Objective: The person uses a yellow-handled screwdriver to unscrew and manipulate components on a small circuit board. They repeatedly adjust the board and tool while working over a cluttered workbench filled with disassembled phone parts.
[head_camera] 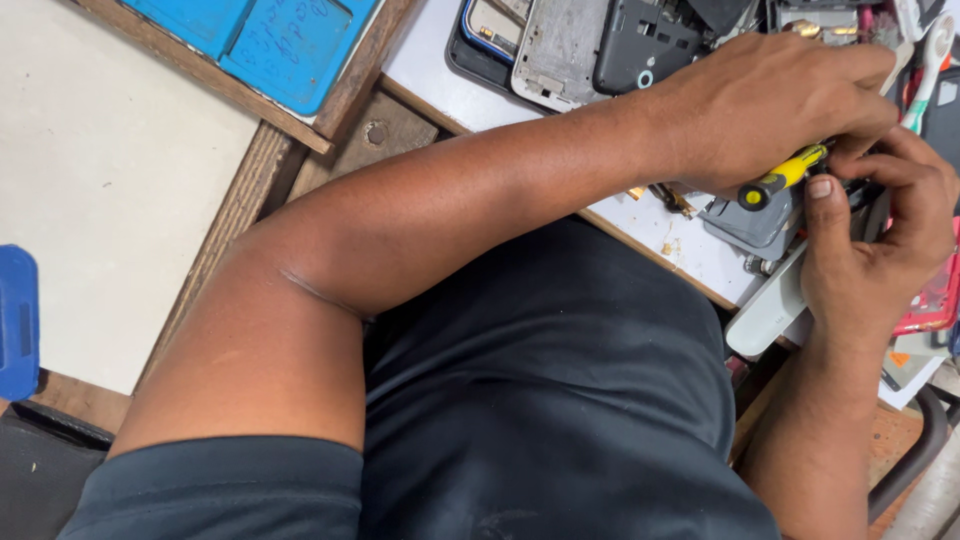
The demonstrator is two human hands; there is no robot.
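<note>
Head camera looks down on a small screwdriver (783,177) with a yellow and black handle, which sits at the right side of the white work table (440,75), just above the table's front edge. The left hand (770,105) comes across the body and covers the front part of this tool; its fingers are curled down over it, so the tip is hidden. The handle end sticks out below the hand, towards the person. The right hand (880,240) is just beside it, with the thumb pointing up and touching near the black end of the handle, and the other fingers bent around something dark that I cannot identify. Both hands are closed and pressed near each other, but how exactly each one pinches the screwdriver I cannot tell.

Under the hands lies a grey plastic part (755,222), and next to it a white long device (768,305) hangs a little over the table edge. Behind the left hand there are opened phone bodies (600,45), grey and dark, lying close together. A white toothbrush (928,70) stands tilted at the far right. To the left, a blue tray (270,35) rests on a wooden frame (230,200), well apart from the hands. The person wears a dark shirt (540,400).
</note>
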